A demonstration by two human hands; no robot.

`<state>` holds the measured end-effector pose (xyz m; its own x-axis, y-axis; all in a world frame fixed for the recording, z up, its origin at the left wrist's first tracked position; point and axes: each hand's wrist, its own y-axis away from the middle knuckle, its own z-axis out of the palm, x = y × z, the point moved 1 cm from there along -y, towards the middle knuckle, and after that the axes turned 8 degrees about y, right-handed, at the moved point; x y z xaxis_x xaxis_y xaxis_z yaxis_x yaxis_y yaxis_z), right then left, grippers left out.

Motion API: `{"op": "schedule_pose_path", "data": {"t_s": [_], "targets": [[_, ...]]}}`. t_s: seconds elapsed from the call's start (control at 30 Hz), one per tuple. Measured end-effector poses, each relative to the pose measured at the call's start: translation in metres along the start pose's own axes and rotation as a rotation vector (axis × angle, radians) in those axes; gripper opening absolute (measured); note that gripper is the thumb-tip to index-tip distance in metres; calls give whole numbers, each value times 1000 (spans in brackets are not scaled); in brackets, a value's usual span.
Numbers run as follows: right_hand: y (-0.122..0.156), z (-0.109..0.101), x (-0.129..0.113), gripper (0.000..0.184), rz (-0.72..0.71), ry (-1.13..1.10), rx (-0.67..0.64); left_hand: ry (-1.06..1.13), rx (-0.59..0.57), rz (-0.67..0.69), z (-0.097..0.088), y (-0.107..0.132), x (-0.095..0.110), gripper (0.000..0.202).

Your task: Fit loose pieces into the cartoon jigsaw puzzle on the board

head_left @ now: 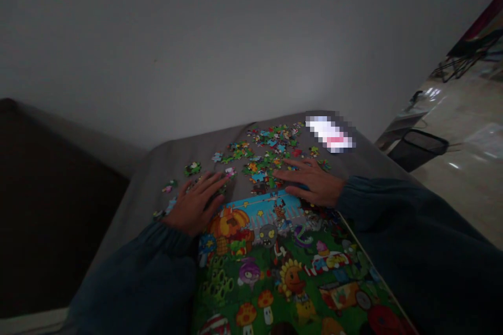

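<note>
- The left hand [194,204] lies palm down with its fingers spread wide, holding nothing that shows. It rests at the top edge of the printed puzzle board [275,267], with its fingertips among the scattered jigsaw pieces [267,154].
- The right hand [310,182] is also palm down and spread wide, with nothing visible in its grip. Its fingers reach over the lower edge of the jigsaw pieces, and its heel sits just above the board.
- The board lies at a slant, running toward the person and out of the bottom of the view. Its bright cartoon art resembles Plants vs. Zombies: a sunflower, a grey zombie head, a pumpkin house and mushrooms on green. No printed words can be read on it.
- The jigsaw pieces form a loose, multicoloured spread beyond the board, on a grey-covered surface [188,152]. A few lie apart to the left, including a green-and-white piece [192,168] near the left hand.
- A pale, pink-marked object [330,133] lies at the far edge of the pieces. It is pixelated, so any label on it is unreadable.
- Dark teal sleeves [412,235] cover both forearms.
- A black mesh waste bin [416,149] stands on the glossy floor [463,167] to the right, below a plain grey wall [196,36].
</note>
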<state>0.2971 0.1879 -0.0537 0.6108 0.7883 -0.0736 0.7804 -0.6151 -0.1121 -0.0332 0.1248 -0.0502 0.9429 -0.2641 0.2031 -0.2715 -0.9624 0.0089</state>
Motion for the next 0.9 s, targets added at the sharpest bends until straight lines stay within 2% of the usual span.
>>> {"op": "schedule_pose_path", "data": {"t_s": [0.07,0.2,0.27,0.43,0.6,0.77,0.9], "targets": [[0,1,-1,48,8,20,36,-38,72,-48,1,0,-2,49],[-2,4,-1,49,75,68,78,-54,182,-243,10,-1,-12,55],[-2,6,-1,48,88,68,65,-49,185,-283,14,-3,-15,59],[-2,8,1,46,85,66,64,-39,129,-241,17,-4,-13,57],[-1,9,2,46,78,60,68,-22,121,-232,7,-3,-18,55],[-1,10,2,44,75,56,89,-33,240,-393,-9,0,-38,60],[-1,9,3,45,60,44,59,-40,206,-451,-4,0,-51,59]]}}
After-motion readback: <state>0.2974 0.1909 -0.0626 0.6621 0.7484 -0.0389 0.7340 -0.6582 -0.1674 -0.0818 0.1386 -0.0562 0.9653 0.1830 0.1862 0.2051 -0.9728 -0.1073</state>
